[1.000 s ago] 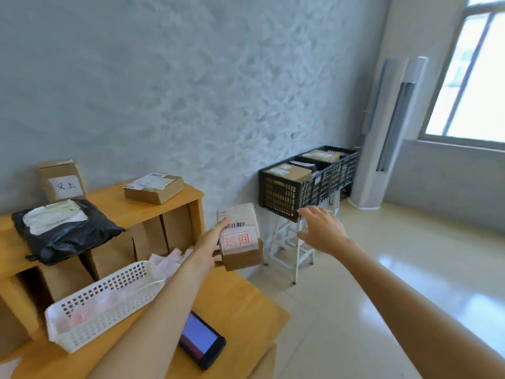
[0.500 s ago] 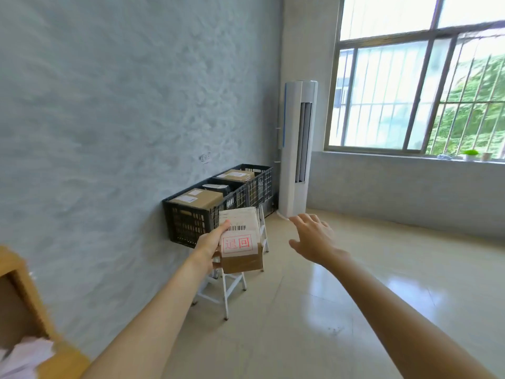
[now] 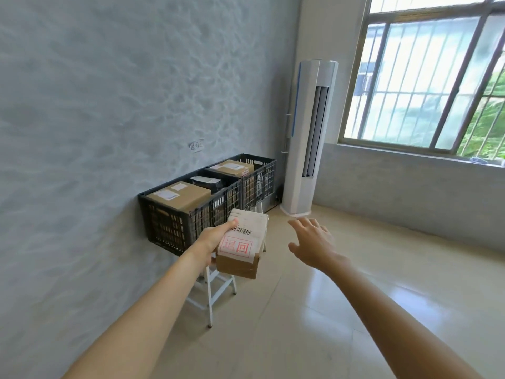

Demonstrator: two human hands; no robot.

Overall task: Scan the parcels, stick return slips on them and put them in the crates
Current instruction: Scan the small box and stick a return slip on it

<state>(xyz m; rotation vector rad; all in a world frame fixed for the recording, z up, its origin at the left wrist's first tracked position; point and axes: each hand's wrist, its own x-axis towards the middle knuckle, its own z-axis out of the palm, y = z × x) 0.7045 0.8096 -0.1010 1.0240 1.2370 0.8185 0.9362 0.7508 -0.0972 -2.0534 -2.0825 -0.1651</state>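
My left hand (image 3: pixel 211 239) grips a small cardboard parcel (image 3: pixel 241 248) by its left side, thumb on top. The parcel's top shows a barcode label and a white return slip with red characters. It hangs in the air in front of the near black crate (image 3: pixel 175 222), which holds a large brown box (image 3: pixel 180 196). A second black crate (image 3: pixel 257 179) behind it holds another labelled box. My right hand (image 3: pixel 313 243) is stretched out to the right of the parcel, fingers spread, holding nothing.
The crates stand on a white metal frame (image 3: pixel 211 291) against the grey wall. A small paper note (image 3: pixel 196 145) is stuck to the wall above them. A tall white air conditioner (image 3: pixel 307 138) stands in the corner beside a barred window (image 3: pixel 426 75). Tiled floor stretches to the right.
The view has swung right, away from the wooden desk, and come closer to the crates. The parcel stays in my left hand; my right hand stays open beside it.
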